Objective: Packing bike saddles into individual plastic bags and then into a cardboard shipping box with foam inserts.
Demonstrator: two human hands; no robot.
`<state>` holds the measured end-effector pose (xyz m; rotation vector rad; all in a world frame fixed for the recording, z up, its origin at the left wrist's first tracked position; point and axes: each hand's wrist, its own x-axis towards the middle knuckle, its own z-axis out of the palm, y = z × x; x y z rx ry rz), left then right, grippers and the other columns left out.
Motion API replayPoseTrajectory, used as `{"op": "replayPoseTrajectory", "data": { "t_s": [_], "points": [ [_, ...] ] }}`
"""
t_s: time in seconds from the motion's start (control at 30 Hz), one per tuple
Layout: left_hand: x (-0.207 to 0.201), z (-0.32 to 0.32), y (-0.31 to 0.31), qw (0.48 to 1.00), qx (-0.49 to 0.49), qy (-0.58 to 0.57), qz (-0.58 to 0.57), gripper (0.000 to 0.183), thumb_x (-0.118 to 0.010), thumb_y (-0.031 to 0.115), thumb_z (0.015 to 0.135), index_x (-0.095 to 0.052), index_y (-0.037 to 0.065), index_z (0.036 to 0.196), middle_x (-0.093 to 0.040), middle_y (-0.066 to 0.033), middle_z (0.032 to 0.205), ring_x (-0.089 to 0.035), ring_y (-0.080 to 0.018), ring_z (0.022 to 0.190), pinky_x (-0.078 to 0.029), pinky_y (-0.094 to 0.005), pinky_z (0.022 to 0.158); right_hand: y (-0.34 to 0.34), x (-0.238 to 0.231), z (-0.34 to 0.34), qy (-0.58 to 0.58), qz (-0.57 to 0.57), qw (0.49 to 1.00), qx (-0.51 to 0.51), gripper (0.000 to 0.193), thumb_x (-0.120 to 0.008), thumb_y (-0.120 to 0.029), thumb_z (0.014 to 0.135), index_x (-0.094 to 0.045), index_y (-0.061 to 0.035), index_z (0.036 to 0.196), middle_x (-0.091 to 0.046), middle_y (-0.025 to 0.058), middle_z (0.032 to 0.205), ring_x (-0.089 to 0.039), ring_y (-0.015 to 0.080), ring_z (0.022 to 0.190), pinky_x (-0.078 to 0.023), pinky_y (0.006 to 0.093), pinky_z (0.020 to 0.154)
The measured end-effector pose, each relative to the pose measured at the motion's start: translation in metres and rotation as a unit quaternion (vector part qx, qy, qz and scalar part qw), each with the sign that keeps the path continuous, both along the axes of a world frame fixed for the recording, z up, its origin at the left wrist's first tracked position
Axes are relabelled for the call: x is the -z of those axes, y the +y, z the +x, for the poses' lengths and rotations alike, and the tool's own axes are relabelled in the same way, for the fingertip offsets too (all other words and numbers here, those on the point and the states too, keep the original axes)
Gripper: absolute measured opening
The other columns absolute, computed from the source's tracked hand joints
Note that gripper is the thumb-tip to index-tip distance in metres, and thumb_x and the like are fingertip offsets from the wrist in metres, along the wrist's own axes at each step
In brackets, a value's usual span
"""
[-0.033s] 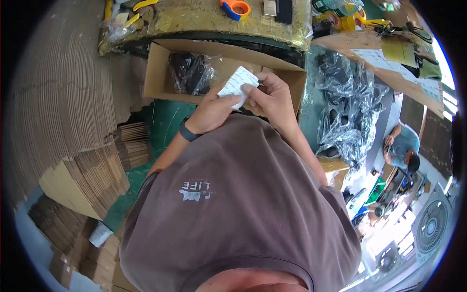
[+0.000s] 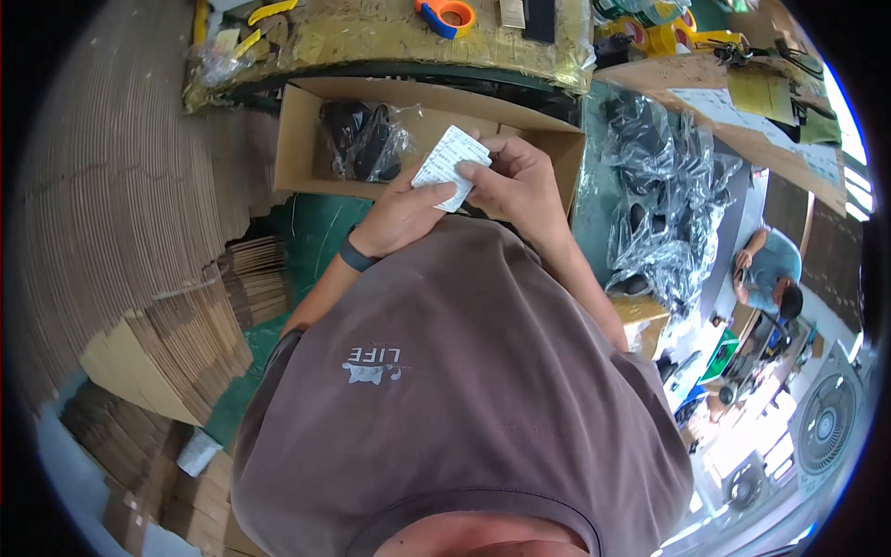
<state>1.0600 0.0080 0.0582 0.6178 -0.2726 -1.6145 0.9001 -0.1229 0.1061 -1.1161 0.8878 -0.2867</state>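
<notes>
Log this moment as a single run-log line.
left hand: holding white paper | right hand: thumb on white paper | open carton: bagged black items at left end | plastic-wrapped pile: right of carton

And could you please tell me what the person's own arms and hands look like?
The left hand and right hand are ungloved. A dark band circles the left wrist; none shows on the right. The brown shirt has short sleeves.

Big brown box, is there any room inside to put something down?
Maybe: the box looks bare at its right end, between the right hand and the end wall, though the hand hides some. Its left end is crowded with bagged black items.
</notes>
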Motion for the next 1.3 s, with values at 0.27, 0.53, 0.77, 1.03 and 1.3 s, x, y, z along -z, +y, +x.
{"op": "replayPoseTrajectory", "data": {
  "t_s": [0.27,0.53,0.77,1.03,1.3],
  "points": [
    [-0.025,0.068,-0.02,0.978,0.143,0.155,0.003,0.061,-0.039,0.038,0.122,-0.034,-0.001,0.168,-0.051,-0.0253,0.165,-0.052,-0.0451,0.152,-0.042,-0.0579,0.13,-0.036,-0.023,0.045,-0.005,-0.062,0.997,-0.051,0.029,-0.085,0.001,0.095,-0.069,0.004,0.119,-0.077,0.0066,0.101,-0.072,0.0059,0.083,-0.059,0.0222,0.067],
    [-0.049,0.055,-0.034,0.989,0.146,0.01,0.008,0.052,-0.042,0.026,0.122,-0.04,-0.005,0.163,-0.061,-0.0253,0.153,-0.064,-0.0416,0.141,-0.057,-0.052,0.118,-0.028,-0.037,0.014,-0.019,-0.066,0.997,0.021,0.027,-0.086,-0.005,0.095,-0.073,0.0061,0.117,-0.074,0.004,0.088,-0.07,0.0085,0.078,-0.055,0.0253,0.065],
    [-0.053,0.018,-0.03,0.994,0.102,0.015,0.045,0.049,-0.048,0.027,0.121,-0.047,-0.003,0.16,-0.067,-0.0216,0.146,-0.07,-0.036,0.135,-0.061,-0.0498,0.113,-0.018,-0.023,-0.041,-0.078,-0.108,0.99,0.042,0.022,-0.079,-0.009,0.104,-0.075,0.005,0.121,-0.079,0.0083,0.106,-0.073,0.0106,0.09,-0.061,0.0262,0.076],
    [-0.078,-0.033,-0.027,0.996,0.084,0.001,0.033,0.05,-0.045,0.027,0.121,-0.045,-0.004,0.16,-0.068,-0.0219,0.144,-0.066,-0.0402,0.139,-0.063,-0.0487,0.112,-0.017,-0.039,-0.134,-0.104,-0.088,0.96,0.246,0.019,-0.077,-0.009,0.105,-0.075,0.0058,0.116,-0.079,0.0105,0.1,-0.073,0.0133,0.081,-0.059,0.0277,0.074],
    [-0.081,-0.08,-0.026,0.978,0.084,-0.183,0.057,0.04,-0.065,0.026,0.115,-0.058,0.004,0.148,-0.075,-0.0068,0.128,-0.074,-0.0141,0.105,-0.063,-0.0306,0.086,0.014,-0.024,-0.161,-0.022,-0.122,0.969,0.212,0.021,-0.075,-0.014,0.107,-0.076,0.003,0.12,-0.077,0.0029,0.096,-0.067,0.0059,0.079,-0.051,0.023,0.067]
  ]
}}
